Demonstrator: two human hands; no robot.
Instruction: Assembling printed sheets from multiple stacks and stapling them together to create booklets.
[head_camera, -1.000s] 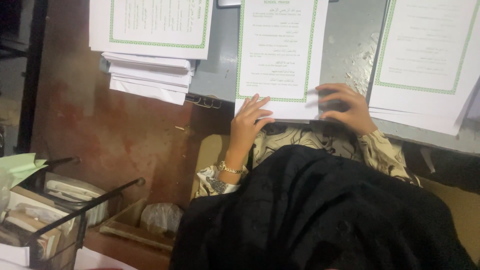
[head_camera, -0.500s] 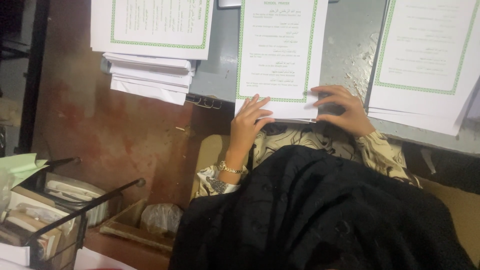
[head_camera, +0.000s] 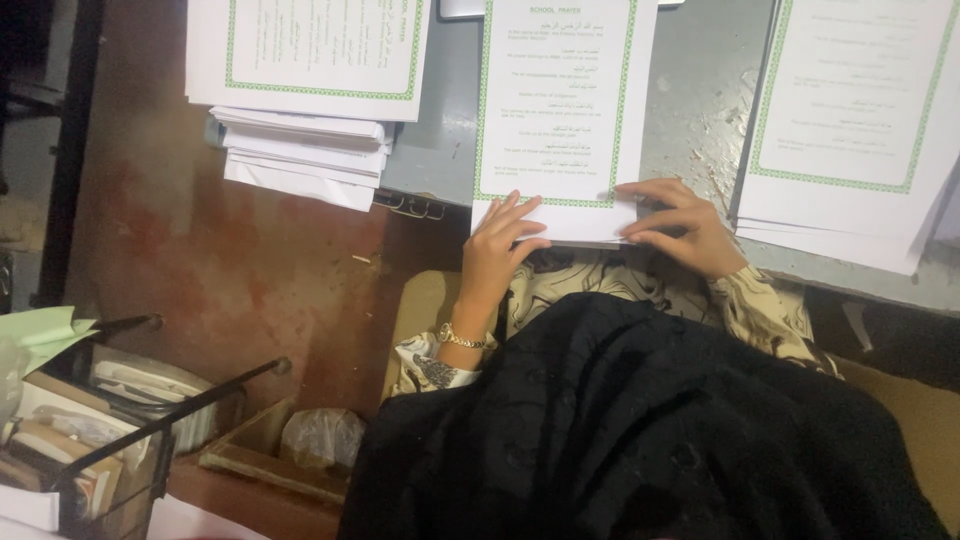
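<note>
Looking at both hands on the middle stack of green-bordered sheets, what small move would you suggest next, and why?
Probably lift the top sheet: the left hand rests flat on the middle stack's lower edge, steadying it, while the right hand's fingertips sit at its bottom right corner.
</note>
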